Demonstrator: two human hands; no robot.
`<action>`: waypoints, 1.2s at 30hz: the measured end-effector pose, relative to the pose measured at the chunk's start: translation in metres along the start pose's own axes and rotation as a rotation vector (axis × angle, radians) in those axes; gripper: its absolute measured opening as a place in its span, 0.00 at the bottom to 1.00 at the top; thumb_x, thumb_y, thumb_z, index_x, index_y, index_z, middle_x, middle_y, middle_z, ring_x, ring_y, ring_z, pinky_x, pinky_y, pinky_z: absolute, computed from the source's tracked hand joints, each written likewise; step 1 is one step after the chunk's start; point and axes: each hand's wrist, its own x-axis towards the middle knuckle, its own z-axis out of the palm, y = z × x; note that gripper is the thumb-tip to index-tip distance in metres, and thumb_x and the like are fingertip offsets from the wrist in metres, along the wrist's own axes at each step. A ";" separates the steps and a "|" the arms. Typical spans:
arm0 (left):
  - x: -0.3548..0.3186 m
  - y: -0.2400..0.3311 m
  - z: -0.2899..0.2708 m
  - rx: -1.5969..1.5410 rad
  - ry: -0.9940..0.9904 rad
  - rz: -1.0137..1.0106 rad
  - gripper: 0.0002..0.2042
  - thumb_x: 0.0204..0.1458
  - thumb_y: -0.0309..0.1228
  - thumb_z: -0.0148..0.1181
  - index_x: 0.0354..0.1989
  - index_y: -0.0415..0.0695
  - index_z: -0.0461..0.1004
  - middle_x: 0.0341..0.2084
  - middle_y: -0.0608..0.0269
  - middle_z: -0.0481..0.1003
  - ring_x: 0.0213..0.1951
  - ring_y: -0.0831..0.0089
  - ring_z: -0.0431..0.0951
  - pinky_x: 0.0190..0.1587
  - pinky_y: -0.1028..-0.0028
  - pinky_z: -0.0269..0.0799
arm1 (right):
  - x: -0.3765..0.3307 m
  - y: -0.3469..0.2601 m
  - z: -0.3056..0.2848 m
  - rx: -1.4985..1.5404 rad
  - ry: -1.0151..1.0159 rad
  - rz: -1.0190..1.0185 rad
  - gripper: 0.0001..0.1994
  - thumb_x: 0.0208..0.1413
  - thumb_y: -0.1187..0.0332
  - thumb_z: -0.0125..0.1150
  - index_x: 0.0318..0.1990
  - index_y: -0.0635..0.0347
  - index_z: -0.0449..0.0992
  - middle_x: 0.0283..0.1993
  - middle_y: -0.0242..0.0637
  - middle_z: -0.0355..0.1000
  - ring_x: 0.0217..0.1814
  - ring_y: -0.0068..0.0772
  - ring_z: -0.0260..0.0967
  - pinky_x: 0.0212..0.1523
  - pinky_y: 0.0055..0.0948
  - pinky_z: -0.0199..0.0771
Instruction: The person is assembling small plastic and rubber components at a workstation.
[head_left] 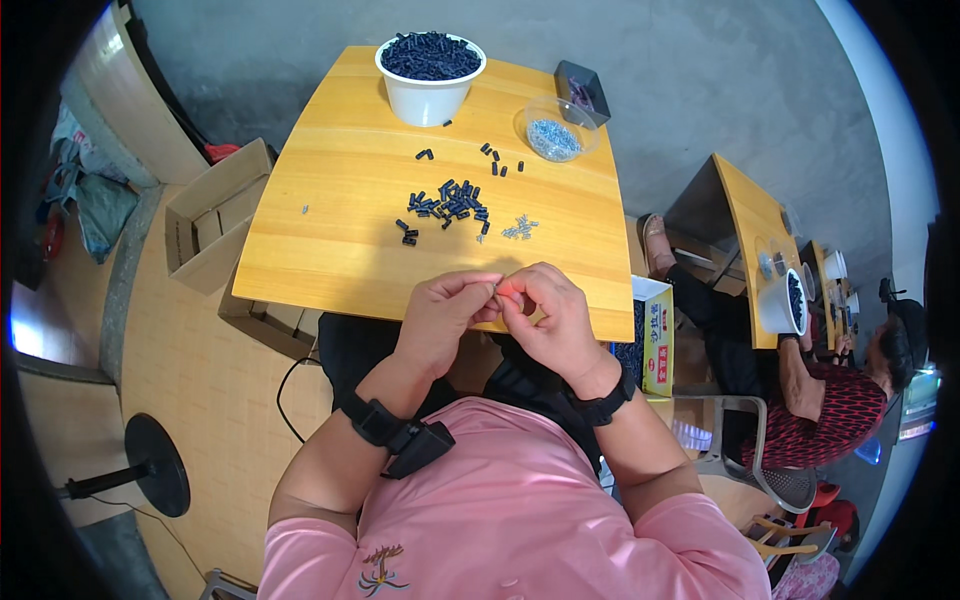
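My left hand (pixel 452 305) and my right hand (pixel 543 305) meet above the near edge of the wooden table (pixel 330 220). Both are closed, thumb and fingertips pinched together, and the fingertips touch. Whatever sits between them is too small and covered to name. Beyond my hands lies a loose pile of small black cylindrical pieces (pixel 450 203), with several strays around it. Just right of that pile is a little heap of small silvery metal pieces (pixel 519 228).
A white tub (pixel 428 100) heaped with black pieces stands at the table's far side. Near it are a clear bowl (pixel 556 138) of silvery pieces and a dark tray (pixel 583 92). Cardboard boxes (pixel 220 215) flank the left side; a person (pixel 815 405) sits at another table on the right.
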 end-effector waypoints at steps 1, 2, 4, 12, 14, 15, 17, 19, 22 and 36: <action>0.001 0.001 -0.001 -0.019 -0.005 0.001 0.10 0.52 0.27 0.57 0.41 0.36 0.75 0.29 0.62 0.76 0.29 0.80 0.75 0.34 0.81 0.71 | 0.000 -0.002 -0.001 0.052 0.000 0.056 0.06 0.43 0.79 0.59 0.31 0.62 0.72 0.28 0.40 0.69 0.30 0.41 0.67 0.29 0.30 0.69; 0.001 0.002 -0.001 -0.019 -0.005 -0.001 0.10 0.52 0.27 0.57 0.41 0.36 0.75 0.29 0.62 0.76 0.29 0.80 0.75 0.34 0.81 0.71 | -0.001 -0.003 -0.002 0.104 0.002 0.113 0.06 0.44 0.79 0.59 0.31 0.62 0.73 0.28 0.40 0.69 0.30 0.38 0.68 0.27 0.28 0.69; 0.000 0.006 0.000 -0.024 -0.039 -0.043 0.11 0.53 0.27 0.56 0.42 0.36 0.75 0.29 0.62 0.76 0.29 0.80 0.74 0.35 0.82 0.71 | -0.002 0.001 -0.002 0.097 0.020 0.101 0.06 0.45 0.79 0.59 0.32 0.62 0.73 0.28 0.39 0.69 0.29 0.36 0.68 0.25 0.26 0.68; -0.001 0.003 0.000 0.004 -0.035 -0.023 0.11 0.54 0.28 0.55 0.43 0.36 0.74 0.27 0.63 0.76 0.28 0.81 0.74 0.34 0.82 0.71 | -0.005 0.003 0.002 0.068 0.052 0.102 0.04 0.45 0.78 0.59 0.31 0.62 0.73 0.27 0.39 0.70 0.29 0.37 0.68 0.26 0.28 0.68; -0.002 0.002 0.000 0.017 -0.023 -0.013 0.11 0.54 0.28 0.55 0.42 0.36 0.74 0.27 0.63 0.76 0.28 0.81 0.75 0.34 0.82 0.72 | -0.004 0.003 0.003 0.040 0.052 0.084 0.04 0.45 0.78 0.59 0.30 0.62 0.73 0.27 0.39 0.70 0.29 0.39 0.68 0.27 0.29 0.68; -0.003 0.003 0.001 0.052 -0.011 0.018 0.11 0.54 0.28 0.55 0.42 0.35 0.74 0.27 0.62 0.76 0.28 0.81 0.75 0.34 0.82 0.72 | -0.004 0.003 0.003 0.040 0.051 0.085 0.04 0.45 0.78 0.59 0.30 0.62 0.73 0.27 0.39 0.70 0.29 0.39 0.68 0.27 0.29 0.68; -0.004 0.004 0.003 0.086 0.002 0.050 0.11 0.54 0.27 0.55 0.42 0.35 0.74 0.27 0.61 0.76 0.28 0.81 0.75 0.34 0.82 0.73 | -0.005 0.003 0.004 0.039 0.045 0.097 0.04 0.45 0.78 0.59 0.31 0.62 0.73 0.27 0.39 0.70 0.28 0.37 0.68 0.25 0.28 0.68; -0.006 0.006 0.004 0.146 0.023 0.084 0.11 0.53 0.26 0.56 0.42 0.34 0.74 0.27 0.60 0.76 0.28 0.80 0.76 0.33 0.82 0.74 | -0.005 0.002 0.005 0.067 0.048 0.125 0.04 0.46 0.78 0.59 0.31 0.62 0.73 0.27 0.39 0.70 0.28 0.35 0.68 0.24 0.27 0.67; -0.006 0.005 0.003 0.172 0.007 0.120 0.11 0.53 0.25 0.56 0.42 0.33 0.74 0.27 0.59 0.76 0.28 0.79 0.76 0.32 0.82 0.74 | -0.006 0.002 0.005 0.101 0.051 0.163 0.04 0.46 0.78 0.59 0.31 0.63 0.74 0.26 0.38 0.69 0.27 0.32 0.68 0.22 0.25 0.66; -0.005 0.009 0.002 0.105 0.030 0.025 0.10 0.51 0.28 0.58 0.38 0.35 0.74 0.27 0.61 0.76 0.27 0.80 0.76 0.31 0.81 0.74 | 0.000 -0.003 0.002 -0.095 0.053 0.022 0.06 0.43 0.78 0.60 0.31 0.62 0.73 0.28 0.41 0.70 0.32 0.44 0.68 0.34 0.34 0.68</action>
